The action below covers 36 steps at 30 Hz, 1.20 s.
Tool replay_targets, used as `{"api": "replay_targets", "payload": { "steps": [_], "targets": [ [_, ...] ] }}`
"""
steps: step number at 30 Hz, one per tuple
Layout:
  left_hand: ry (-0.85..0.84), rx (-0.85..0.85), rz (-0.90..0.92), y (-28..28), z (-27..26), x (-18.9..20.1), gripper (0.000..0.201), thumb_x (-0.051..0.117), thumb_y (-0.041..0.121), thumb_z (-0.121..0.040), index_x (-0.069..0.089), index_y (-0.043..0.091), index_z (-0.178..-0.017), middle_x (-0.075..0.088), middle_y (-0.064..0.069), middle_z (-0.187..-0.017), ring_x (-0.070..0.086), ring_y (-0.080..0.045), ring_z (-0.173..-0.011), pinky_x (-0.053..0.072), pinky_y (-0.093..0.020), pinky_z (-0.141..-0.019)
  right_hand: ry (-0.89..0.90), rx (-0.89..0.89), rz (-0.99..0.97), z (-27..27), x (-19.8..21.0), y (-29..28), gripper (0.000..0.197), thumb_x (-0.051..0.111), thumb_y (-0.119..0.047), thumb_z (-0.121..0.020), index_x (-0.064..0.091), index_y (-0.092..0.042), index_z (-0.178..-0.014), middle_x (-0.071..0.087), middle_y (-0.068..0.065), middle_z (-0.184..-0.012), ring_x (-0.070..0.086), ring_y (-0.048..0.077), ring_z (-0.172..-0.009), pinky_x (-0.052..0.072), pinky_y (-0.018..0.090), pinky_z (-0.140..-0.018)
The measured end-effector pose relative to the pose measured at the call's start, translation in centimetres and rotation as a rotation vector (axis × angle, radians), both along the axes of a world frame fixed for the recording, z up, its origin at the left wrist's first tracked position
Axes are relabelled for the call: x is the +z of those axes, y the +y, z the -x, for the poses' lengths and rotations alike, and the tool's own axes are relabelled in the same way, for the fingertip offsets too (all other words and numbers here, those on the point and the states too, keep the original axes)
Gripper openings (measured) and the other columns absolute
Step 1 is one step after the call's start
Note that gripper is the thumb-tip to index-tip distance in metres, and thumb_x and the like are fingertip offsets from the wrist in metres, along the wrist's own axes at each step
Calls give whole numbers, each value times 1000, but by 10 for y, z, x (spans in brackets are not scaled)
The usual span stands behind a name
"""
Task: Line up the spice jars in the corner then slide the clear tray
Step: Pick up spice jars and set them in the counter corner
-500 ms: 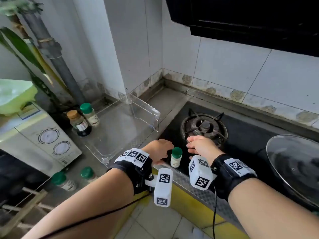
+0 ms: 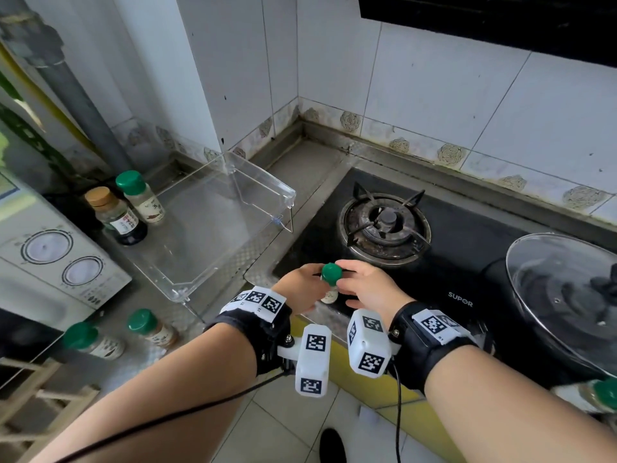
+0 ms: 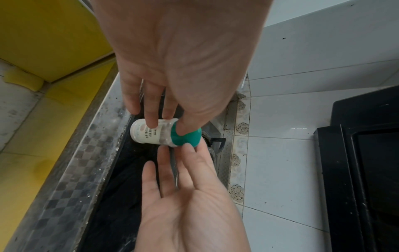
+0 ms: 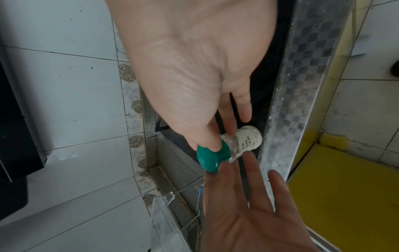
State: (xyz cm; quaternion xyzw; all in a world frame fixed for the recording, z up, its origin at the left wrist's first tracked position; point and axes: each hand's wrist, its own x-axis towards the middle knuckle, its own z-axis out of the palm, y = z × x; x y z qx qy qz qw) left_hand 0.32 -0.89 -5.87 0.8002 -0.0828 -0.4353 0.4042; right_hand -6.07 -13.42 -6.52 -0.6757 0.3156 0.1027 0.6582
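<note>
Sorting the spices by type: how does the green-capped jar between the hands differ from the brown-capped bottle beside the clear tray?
The jar has a green cap and pale contents; the bottle has a brown cap and dark contents. The left hand and right hand hold the jar at the stove; the bottle stands free by the clear tray. Both are upright and labelled.

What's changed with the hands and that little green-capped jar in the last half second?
Both hands closed in: the left hand and right hand now hold the jar, thumbs on its green cap. Whether it left the stove is unclear. The clear tray and the other jars stayed put.
</note>
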Motion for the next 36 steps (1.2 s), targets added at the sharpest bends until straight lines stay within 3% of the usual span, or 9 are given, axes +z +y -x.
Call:
{"api": "replay_targets", "payload": {
  "steps": [3, 10, 17, 20, 24, 26, 29, 34, 36],
  "targets": [
    [-130, -62, -43, -3, -6, -5, 49, 49, 13, -95, 43, 18, -144, 68, -9, -123, 65, -26, -114, 52, -42, -101, -17, 17, 8, -3, 0, 0, 46, 54, -6, -86, 52, -18, -130, 62, 0, -112, 59, 19, -106, 45, 30, -88],
    [-241, 63, 94, 14, -12, 2, 43, 53, 32, -97, 49, 18, -137, 70, -2, -103, 70, -22, -101, 55, -34, -87, -113, 74, 9, -15, 13, 2, 37, 54, -15, -88, 55, -20, -124, 65, -2, -112, 62, 15, -102, 46, 25, -75],
    [-445, 226, 185, 42, -26, 34, 44, 49, 47, -96, 59, 10, -117, 71, -13, -98, 68, -28, -88, 57, -41, -82, -250, 41, -90, -45, 33, 31, 20, 58, -35, -84, 66, -25, -99, 62, -1, -88, 53, 17, -81, 43, 32, -73],
    [-474, 297, 186, 63, -30, 43, 47, 48, 49, -95, 61, 6, -107, 65, -9, -86, 60, -21, -76, 50, -32, -69, -297, 27, -191, -57, 39, 54, 19, 59, -32, -84, 64, -18, -96, 61, 10, -93, 55, 26, -86, 48, 38, -77],
    [-479, 386, 232, 94, -38, 50, 51, 50, 52, -93, 61, 4, -107, 70, -18, -100, 65, -29, -85, 54, -45, -82, -333, 99, -262, -66, 47, 86, 17, 58, -27, -86, 61, -16, -98, 63, 10, -93, 60, 26, -85, 52, 40, -76],
    [-507, 393, 214, 109, -42, 54, 49, 49, 51, -94, 61, 7, -109, 70, -11, -96, 64, -23, -81, 53, -35, -73, -336, 155, -264, -67, 46, 99, 21, 60, -23, -84, 60, -17, -104, 65, 8, -99, 63, 27, -90, 52, 45, -82],
    [-561, 413, 185, 129, -47, 58, 42, 47, 50, -95, 59, 10, -102, 59, 2, -76, 53, -12, -66, 40, -23, -58, -334, 195, -275, -69, 46, 118, 29, 64, -12, -80, 58, -14, -109, 66, 6, -98, 65, 26, -89, 56, 41, -71],
    [-576, 473, 183, 161, -55, 57, 43, 48, 54, -93, 57, 12, -97, 58, 2, -71, 51, -17, -66, 41, -29, -66, -346, 255, -210, -74, 52, 147, 31, 67, -8, -77, 59, -12, -106, 67, 6, -97, 67, 23, -89, 57, 36, -72],
    [-591, 480, 184, 171, -58, 57, 46, 48, 55, -93, 58, 11, -99, 60, 0, -75, 52, -17, -68, 42, -31, -69, -359, 266, -169, -77, 54, 157, 29, 69, -9, -75, 60, -14, -103, 68, 6, -97, 66, 24, -89, 55, 43, -79]
  ]
}}
